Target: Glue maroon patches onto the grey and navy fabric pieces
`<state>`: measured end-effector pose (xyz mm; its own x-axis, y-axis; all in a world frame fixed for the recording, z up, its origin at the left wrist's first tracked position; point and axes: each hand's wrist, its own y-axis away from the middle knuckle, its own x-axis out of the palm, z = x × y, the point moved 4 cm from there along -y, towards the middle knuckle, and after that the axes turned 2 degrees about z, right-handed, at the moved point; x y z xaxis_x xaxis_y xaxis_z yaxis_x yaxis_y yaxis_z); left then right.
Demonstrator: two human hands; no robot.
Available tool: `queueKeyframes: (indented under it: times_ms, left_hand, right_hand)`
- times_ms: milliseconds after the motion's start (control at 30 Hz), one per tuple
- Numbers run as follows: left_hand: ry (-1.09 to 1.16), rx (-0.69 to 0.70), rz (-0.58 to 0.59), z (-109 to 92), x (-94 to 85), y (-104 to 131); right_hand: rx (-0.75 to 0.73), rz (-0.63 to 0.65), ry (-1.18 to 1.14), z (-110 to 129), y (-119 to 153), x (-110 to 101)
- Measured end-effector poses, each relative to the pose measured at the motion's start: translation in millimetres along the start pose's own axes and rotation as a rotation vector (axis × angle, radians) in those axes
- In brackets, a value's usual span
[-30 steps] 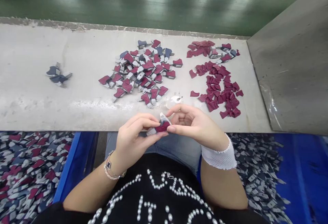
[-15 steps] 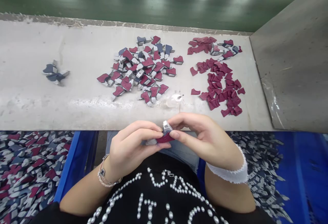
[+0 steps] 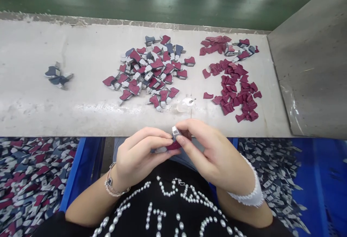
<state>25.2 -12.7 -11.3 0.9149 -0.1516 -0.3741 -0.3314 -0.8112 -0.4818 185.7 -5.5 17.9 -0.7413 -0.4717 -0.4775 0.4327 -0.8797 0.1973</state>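
Small maroon piece mostly hidden between fingers; shape unclear. Floor bins' scrap piles cut off by edges.

Your clothing and wrist wear

You wear a black top studded with pearl-like beads forming letters, and blue jeans at 12 o'clock of it. A beaded bracelet with a dark charm circles your left wrist; a white mesh cuff wraps your right.
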Motion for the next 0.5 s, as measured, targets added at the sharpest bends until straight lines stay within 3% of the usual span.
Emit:
queueKeyframes:
  times_ms: [133, 367, 500]
  left_hand:
    - [0.007, -0.039, -0.059, 0, -1.6, 1]
    - [0.094, -0.068, -0.054, 4, -9.1, 1]
    - [0.086, -0.058, -0.057, 4, -11.2, 3]
  right_hand:
    - [-0.004, -0.013, -0.023, 4, -2, 1]
    - [0.0, 0.17, -0.154, 2, 3, -5]
    - [-0.032, 0.169, -0.159, 1, 5, -3]
